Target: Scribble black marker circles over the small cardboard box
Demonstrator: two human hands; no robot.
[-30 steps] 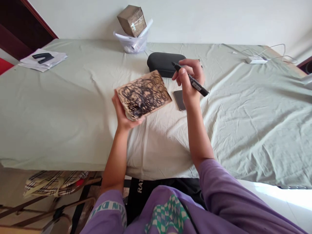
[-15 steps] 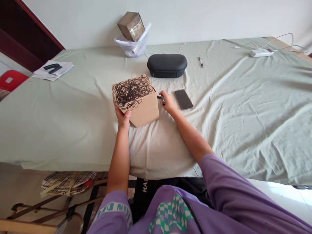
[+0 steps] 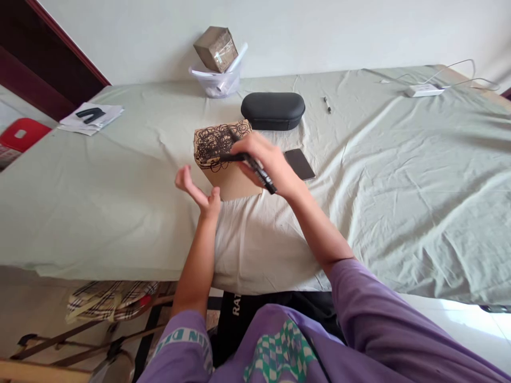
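Head view: the cardboard box (image 3: 235,183) rests on the pale cloth (image 3: 399,213) near the front edge of the table, its upper face covered in black looping scribble, some of which runs over the near edge, and its near side mostly plain. Compared with the preceding frame, in which the left hand gripped the box at its left side, the left hand (image 3: 202,197) is now open, the thumb apart from the raised fingers, just beside the near left corner; whether the thumb touches the cardboard cannot be told. The right hand (image 3: 271,159), formerly low at the right side of the box, has moved up and leftward and now lies in front of the box's right part, closed around the black marker (image 3: 261,175). The marker slants across the fingers, its near end toward the wearer; the dark shapes at its far end are blurred, and contact with the scribbled face cannot be confirmed. The dark phone (image 3: 301,164), previously in full view, is now partly hidden behind the right hand. The black case (image 3: 273,109) lies beyond the box, and the slim pen (image 3: 327,105) to the right of the case. At the rear, a taped box (image 3: 215,50) sits tilted in the clear basket (image 3: 215,85); at the far left, a black stapler (image 3: 91,114) rests on papers (image 3: 106,118).
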